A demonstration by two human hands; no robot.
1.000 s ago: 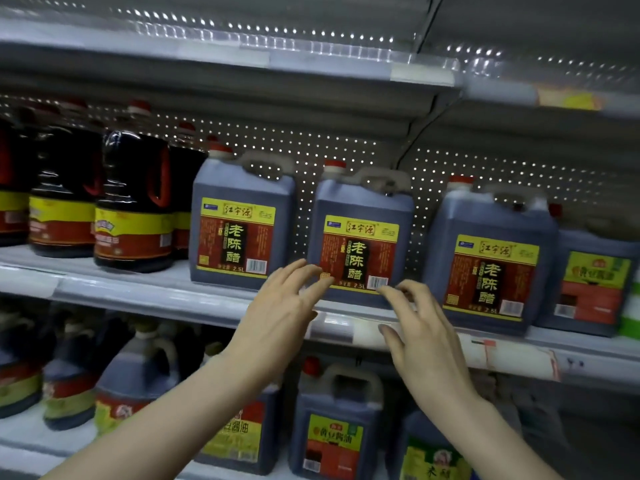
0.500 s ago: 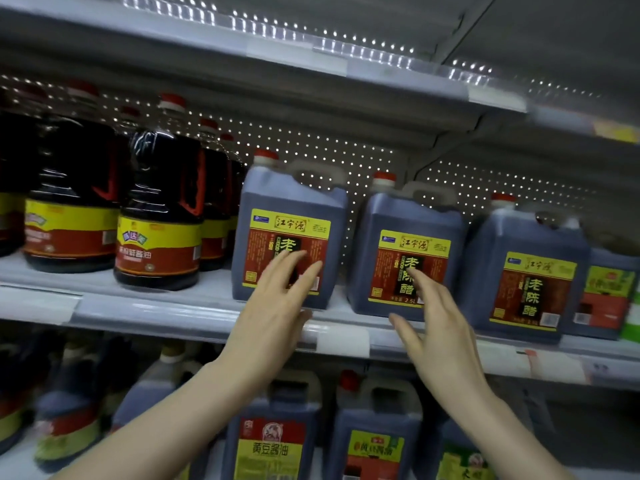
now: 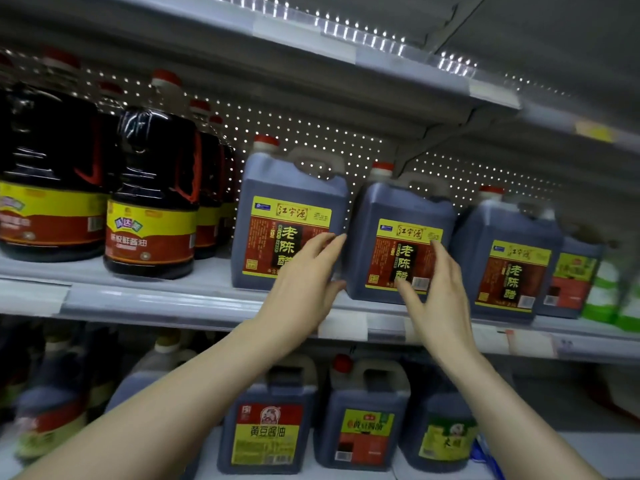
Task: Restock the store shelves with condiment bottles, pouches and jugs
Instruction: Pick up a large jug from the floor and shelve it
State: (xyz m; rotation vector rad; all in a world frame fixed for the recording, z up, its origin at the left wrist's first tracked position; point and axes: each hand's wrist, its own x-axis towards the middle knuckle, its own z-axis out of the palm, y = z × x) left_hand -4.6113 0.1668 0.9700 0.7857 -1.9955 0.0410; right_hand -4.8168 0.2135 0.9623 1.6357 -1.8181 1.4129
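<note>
Head view, looking up at a store shelf unit. The middle shelf (image 3: pixel 173 301) carries three square dark vinegar jugs with red caps, upright along its front edge at centre: left jug (image 3: pixel 277 188), middle jug (image 3: pixel 398 202) and right jug (image 3: pixel 509 230). The soy sauce bottles (image 3: pixel 152 188) stand toward the shelf's left end, and the outermost one is cut off by the frame.

On the lower shelf, the lower jugs (image 3: pixel 266 434) are partly hidden by the shelf rail and both forearms. At the middle shelf's right end, the green-and-white containers (image 3: pixel 602 292) are too blurred to identify.

The left hand (image 3: pixel 304 282) has straight, spread fingers over the left jug's label, covering its lower right corner. Its grip is open and holds nothing. The right hand (image 3: pixel 440 292) is spread likewise over the middle jug's label, also with an open grip. Contact with either jug cannot be confirmed.
</note>
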